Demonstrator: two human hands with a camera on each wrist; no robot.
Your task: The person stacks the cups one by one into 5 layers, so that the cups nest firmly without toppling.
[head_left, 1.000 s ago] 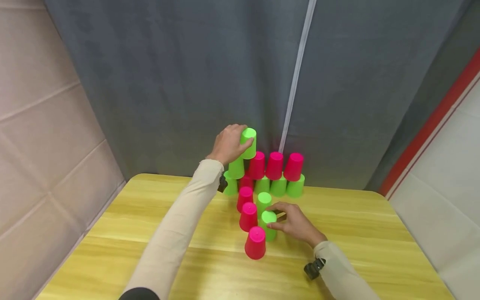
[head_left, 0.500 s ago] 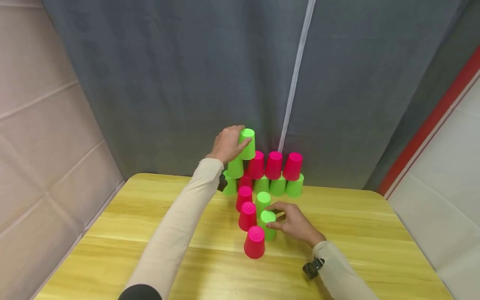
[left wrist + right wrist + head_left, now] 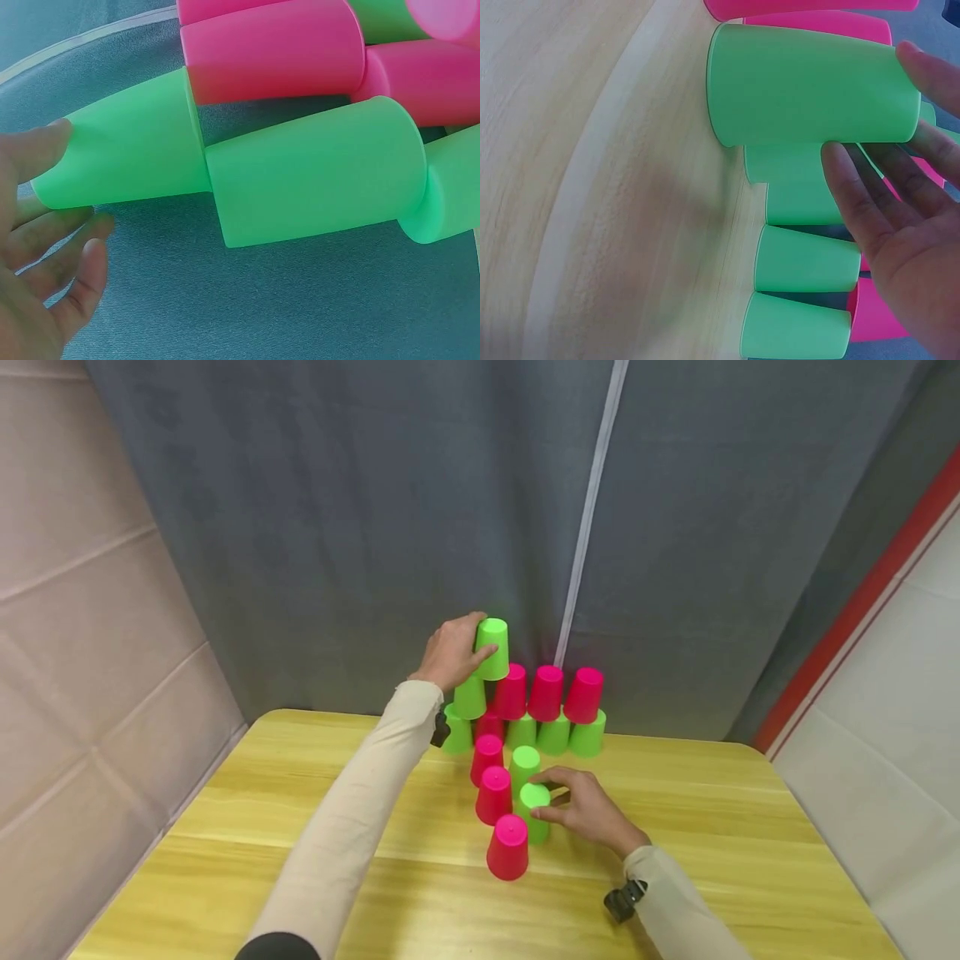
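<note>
No brand, label or writing can be read on any cup. The cups are smooth, matte plastic, tapered, all standing upside down on a yellow wood-grain desk (image 3: 300, 827).

The left hand (image 3: 450, 652) has its grip curled round the top green cup (image 3: 492, 648), thumb on the near side and fingers at its 9 o'clock side; this cup sits at the peak of the stacked cups (image 3: 540, 710) at the desk's 12 o'clock edge, resting on another green cup with pink ones just beside it.

The right hand (image 3: 588, 810) pinches the near green cup (image 3: 535, 811) at its closed end, the hand lying at the cup's 3 o'clock; the cup stands on the desk. A pink cup (image 3: 507, 847) stands just beside it at 7 o'clock. A grey curtain (image 3: 375, 527) hangs behind.
</note>
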